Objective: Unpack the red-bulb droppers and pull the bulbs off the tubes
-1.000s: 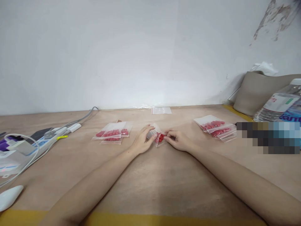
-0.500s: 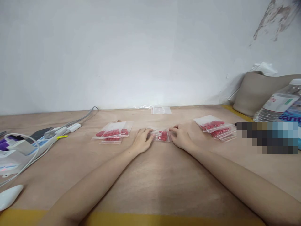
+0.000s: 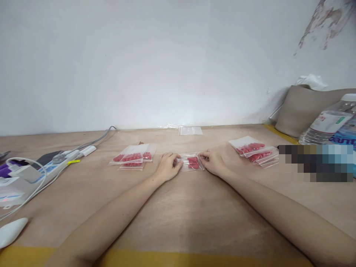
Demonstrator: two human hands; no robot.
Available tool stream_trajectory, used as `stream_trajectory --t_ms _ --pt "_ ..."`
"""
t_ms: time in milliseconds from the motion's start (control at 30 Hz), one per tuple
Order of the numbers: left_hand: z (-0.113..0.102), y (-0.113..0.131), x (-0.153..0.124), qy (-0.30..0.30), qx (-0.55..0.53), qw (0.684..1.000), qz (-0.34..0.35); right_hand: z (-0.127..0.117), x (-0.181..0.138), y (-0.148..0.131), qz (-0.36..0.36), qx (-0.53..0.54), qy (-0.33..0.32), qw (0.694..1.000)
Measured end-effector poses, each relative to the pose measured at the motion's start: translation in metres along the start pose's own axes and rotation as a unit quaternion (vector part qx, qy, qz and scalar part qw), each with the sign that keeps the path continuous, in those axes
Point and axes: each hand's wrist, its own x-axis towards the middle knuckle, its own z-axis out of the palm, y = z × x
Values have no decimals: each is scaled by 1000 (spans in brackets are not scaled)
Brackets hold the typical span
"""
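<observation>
A clear zip bag (image 3: 184, 164) with red pieces (image 3: 193, 162) inside lies between my two hands on the table. My left hand (image 3: 168, 165) pinches the bag's left end between thumb and fingers. At its right end, my right hand (image 3: 213, 161) has its fingers closed on the edge. The red pieces lie in the right half of the bag; their exact kind is too small to tell. Left of my hands rests a group of filled zip bags (image 3: 132, 155), overlapping one another. Another overlapping stack of filled zip bags (image 3: 254, 149) lies to the right.
A flat empty-looking bag (image 3: 191, 130) lies by the wall. On the left are a power strip (image 3: 52, 166) with plugs and cables, and a white mouse (image 3: 12, 231). A water bottle (image 3: 324, 120) and a grey-brown bag-like object (image 3: 300, 107) stand at the right.
The bag between my hands now lies flatter and a little nearer to me, with its red pieces spread out in view. Both hands stay nearly in place.
</observation>
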Motion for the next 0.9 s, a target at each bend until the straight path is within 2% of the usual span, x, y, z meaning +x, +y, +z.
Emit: stream_trajectory --t_ms 167,367,567,733,900 --pt "1 0 0 11 -13 1000 8 -1 1 0 -5 59 -32 998" --pt "0 -2 0 -38 -50 998 -18 -2 2 -1 2 72 -57 996" --pt "-2 1 0 -78 -71 993 44 -4 3 -1 -36 23 -90 995" --pt "-3 3 -1 -74 -50 995 35 -3 2 2 -50 24 -86 995" --pt "-3 4 -1 -65 -29 997 18 1 3 5 -48 82 -88 992"
